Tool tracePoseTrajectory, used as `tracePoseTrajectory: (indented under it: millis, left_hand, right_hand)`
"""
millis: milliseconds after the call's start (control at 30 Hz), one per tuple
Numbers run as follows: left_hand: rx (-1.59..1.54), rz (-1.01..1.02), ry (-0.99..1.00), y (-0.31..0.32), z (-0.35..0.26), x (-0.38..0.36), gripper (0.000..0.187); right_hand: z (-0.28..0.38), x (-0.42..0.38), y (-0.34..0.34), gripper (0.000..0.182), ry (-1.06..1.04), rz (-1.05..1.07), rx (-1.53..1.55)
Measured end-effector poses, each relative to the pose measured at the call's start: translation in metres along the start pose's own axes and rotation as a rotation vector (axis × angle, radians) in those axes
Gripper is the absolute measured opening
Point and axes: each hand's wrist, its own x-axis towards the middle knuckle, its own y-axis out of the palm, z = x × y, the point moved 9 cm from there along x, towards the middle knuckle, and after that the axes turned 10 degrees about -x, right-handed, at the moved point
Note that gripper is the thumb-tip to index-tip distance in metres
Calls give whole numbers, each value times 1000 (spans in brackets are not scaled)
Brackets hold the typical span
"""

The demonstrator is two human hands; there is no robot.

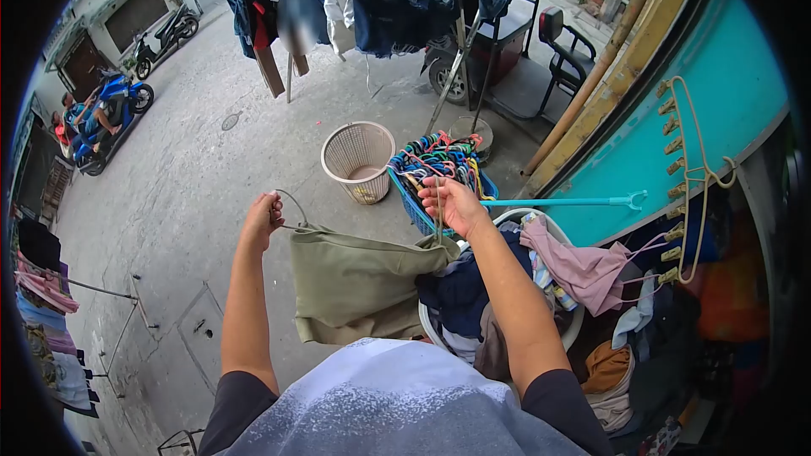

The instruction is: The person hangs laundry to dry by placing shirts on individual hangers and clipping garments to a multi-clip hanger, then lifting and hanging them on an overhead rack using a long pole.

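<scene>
At far left, I see clothes (51,287) already hung up in a row. Next comes the left hand (263,218), its fingers pinched on a thin cord (296,203) of the green garment (355,287). That garment hangs spread between both hands, off any hanger, its right end by the tub. Beyond it, jeans (401,17) hang on the rack, near a wicker-look basket (351,139). Many hangers (443,156) sit unused in the blue crate (420,218). I have the right hand (456,203) curled around another cord (439,224). Rightmost, the tub (428,325) holds a large heap, a pink top (583,266) over its edge, so I judge plenty remains unhung, beside the clip hanger (703,176).
</scene>
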Motion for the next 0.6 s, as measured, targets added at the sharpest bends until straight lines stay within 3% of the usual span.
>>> tracePoseTrajectory:
  millis: [133,367,400,467,500,600]
  left_hand:
    - [-125,142,288,49,-79,-31,7]
    - [-314,620,469,184,-172,-115,20]
    - [-322,661,453,197,-174,-119,26]
    - [-423,945,345,242,-172,-138,29]
    - [-453,1076,289,271,-170,-159,30]
    - [-523,1201,126,335,-158,-196,31]
  right_hand:
    - [61,-33,31,28,-280,-20,-45]
    - [186,-141,67,31,-736,-48,-272]
    - [202,-162,68,35,-849,-146,-460]
    - [230,-204,76,51,-973,-421,-904]
    - [236,-214,76,51,-980,-444,-916]
    - [250,-250,75,58,-1075,-667,-1079]
